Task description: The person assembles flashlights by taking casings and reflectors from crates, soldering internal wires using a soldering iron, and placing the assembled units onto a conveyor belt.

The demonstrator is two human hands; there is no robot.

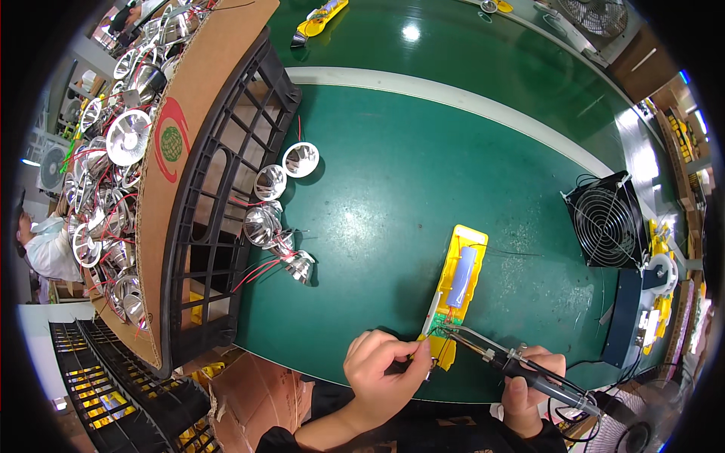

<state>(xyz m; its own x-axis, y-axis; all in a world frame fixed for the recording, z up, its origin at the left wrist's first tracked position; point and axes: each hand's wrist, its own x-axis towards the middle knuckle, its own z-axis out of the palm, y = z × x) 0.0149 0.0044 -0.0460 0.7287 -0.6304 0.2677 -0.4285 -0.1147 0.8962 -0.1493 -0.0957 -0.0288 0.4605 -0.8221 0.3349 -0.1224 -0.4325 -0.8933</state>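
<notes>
A yellow plastic flashlight-like housing (473, 235) lies open on the green bench, close to me. Inside it sit a blue-violet cylindrical battery (462, 278) and a small green circuit board (436, 325) with thin wires. My left hand (381, 370) is at the housing's near end, thumb and forefinger pinched together; what lies between the fingertips is too small to make out. My right hand (521, 404) grips a soldering iron (559, 392) with a thin metal guide tube along it. The iron's tip reaches the circuit board, beside my left fingertips.
Several silver reflector cups (300, 159) with red wires lie on the left. Beyond them stands a black plastic crate (219, 189), next to a cardboard box (162, 211) heaped with reflectors. A black fan (606, 221) stands at right. Another yellow housing (321, 19) lies across the pale rail (423, 89).
</notes>
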